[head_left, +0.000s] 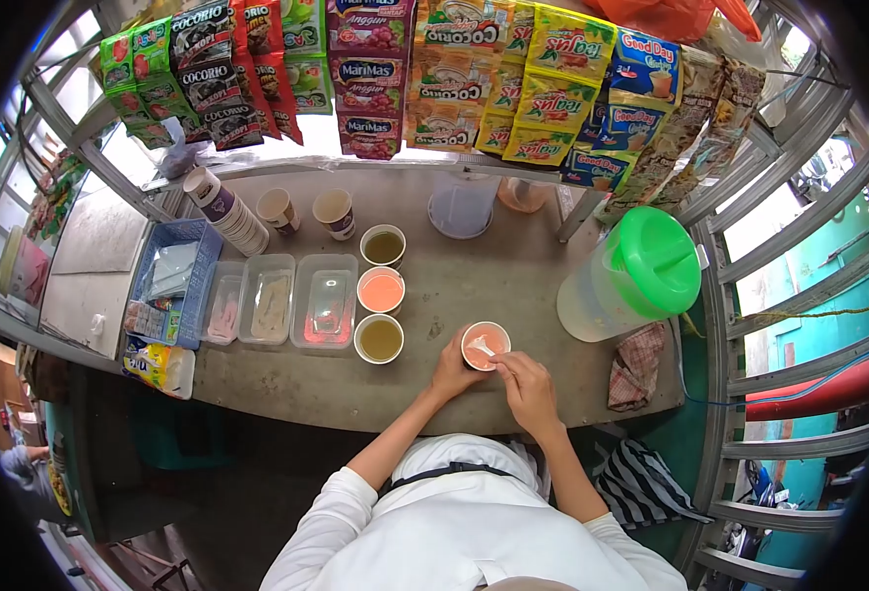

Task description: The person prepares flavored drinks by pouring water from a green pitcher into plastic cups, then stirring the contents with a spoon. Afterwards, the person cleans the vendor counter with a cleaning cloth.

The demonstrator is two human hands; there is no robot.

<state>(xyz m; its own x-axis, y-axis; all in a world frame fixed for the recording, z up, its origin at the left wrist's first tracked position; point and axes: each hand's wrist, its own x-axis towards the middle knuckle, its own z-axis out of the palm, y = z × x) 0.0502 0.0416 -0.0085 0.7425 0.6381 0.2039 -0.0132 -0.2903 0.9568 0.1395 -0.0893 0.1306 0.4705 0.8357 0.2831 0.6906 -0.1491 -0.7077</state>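
A paper cup [483, 340] of pinkish-orange drink stands near the counter's front edge. My left hand [456, 369] wraps around its left side. In my right hand [526, 381] a white plastic spoon [482, 345] is pinched, its bowl dipping into the drink. Left of this cup, three filled paper cups form a column: a brownish-green drink [384, 247] at the back, an orange-pink drink [381, 290] in the middle, and another brownish-green drink [381, 339] in front.
Plastic containers [324, 286] and a blue basket [198, 258] line the left side, with stacked cups [227, 212] behind. A green-lidded pitcher [592, 286] and a checked cloth [638, 364] are on the right. Drink sachets [464, 79] hang overhead. Counter [296, 389] surface shows between.
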